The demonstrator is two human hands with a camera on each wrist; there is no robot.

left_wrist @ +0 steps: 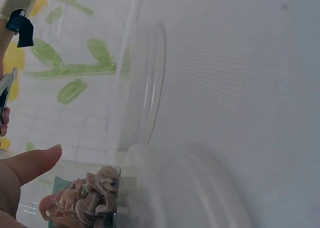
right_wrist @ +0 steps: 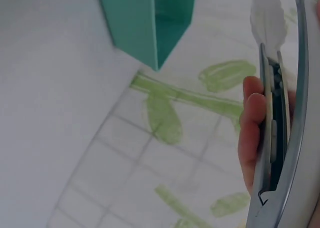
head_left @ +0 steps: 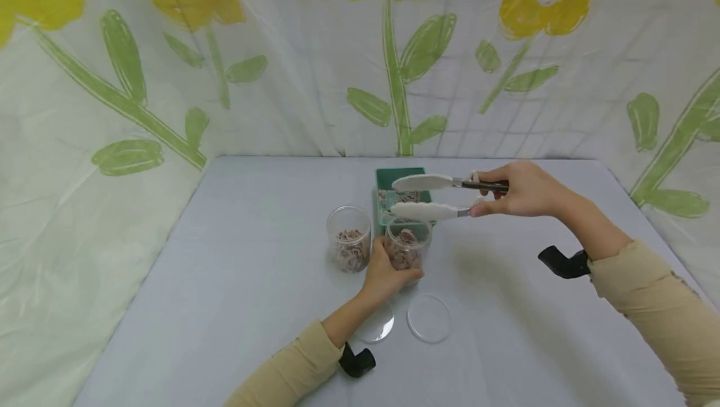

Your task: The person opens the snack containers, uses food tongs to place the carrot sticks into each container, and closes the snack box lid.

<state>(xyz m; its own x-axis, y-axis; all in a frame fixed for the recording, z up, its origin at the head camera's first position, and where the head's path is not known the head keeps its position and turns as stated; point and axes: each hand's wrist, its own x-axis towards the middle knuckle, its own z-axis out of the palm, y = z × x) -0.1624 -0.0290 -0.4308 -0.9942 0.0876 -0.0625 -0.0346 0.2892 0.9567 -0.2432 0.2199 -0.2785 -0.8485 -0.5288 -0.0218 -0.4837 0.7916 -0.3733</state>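
Observation:
My left hand grips a clear plastic jar low on its side. Pinkish-brown curled pieces fill much of this jar; their exact kind is unclear. Tongs with white tips and dark handles are held in my right hand, their two arms spread apart with nothing seen between them. The tips hover over the jar and a green rectangular box just behind it, where more such pieces lie. To the left stands a second clear jar with similar pieces inside.
Two clear round lids lie in front of the jars: one lid in full view, the other lid partly behind my left forearm. A pale cloth covers the table. Behind it hangs a flower-printed curtain.

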